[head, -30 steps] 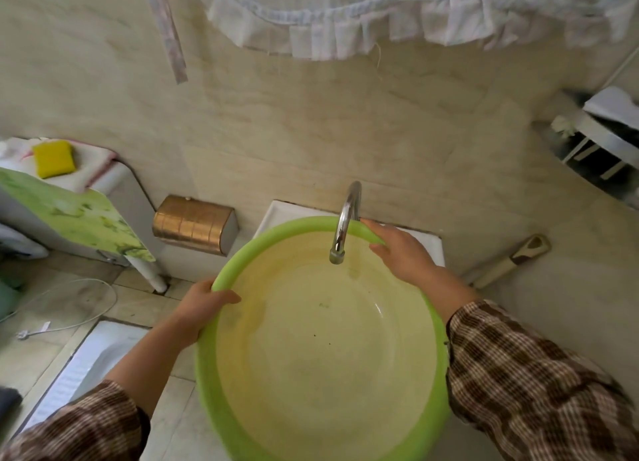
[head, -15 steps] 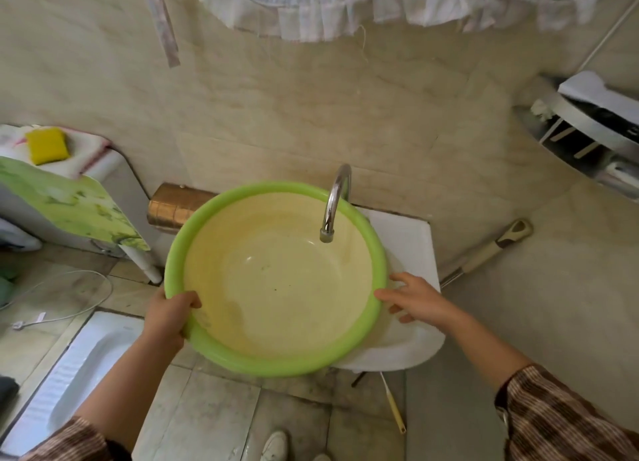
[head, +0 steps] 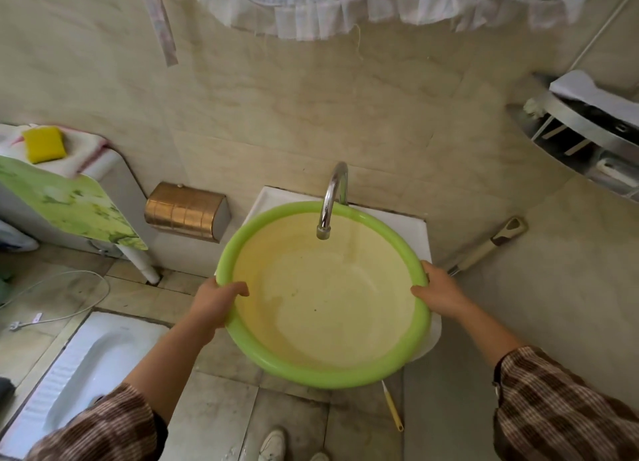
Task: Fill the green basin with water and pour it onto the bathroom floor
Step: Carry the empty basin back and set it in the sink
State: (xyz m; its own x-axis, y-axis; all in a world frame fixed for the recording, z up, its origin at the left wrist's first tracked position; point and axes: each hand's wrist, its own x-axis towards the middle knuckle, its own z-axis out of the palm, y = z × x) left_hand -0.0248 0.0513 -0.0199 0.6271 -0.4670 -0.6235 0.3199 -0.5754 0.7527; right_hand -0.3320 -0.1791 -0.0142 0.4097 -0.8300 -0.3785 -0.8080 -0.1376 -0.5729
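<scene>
**Green basin held under the tap, ready for water**

A person stands at a small white sink (head: 411, 229), holding a wide green basin (head: 325, 374) with both hands. The left hand (head: 216, 300) grips the rim on its side, thumb hooked over the edge into the bowl. The right hand (head: 441, 293) clasps the opposite rim the same way. The two grips sit across from each other, likely to keep the broad bowl balanced once it grows heavy.

Between the hands and further out from them, a curved chrome tap (head: 332, 198) arches over the far rim, its spout above the bowl's pale yellow inside. No running stream can be seen, and the basin looks empty or nearly so, so filling seems barely begun.

Below the hands lies the tiled bathroom floor (head: 214, 408), where the water is meant to go. Out beyond the left hand sits a squat toilet (head: 86, 357).
</scene>
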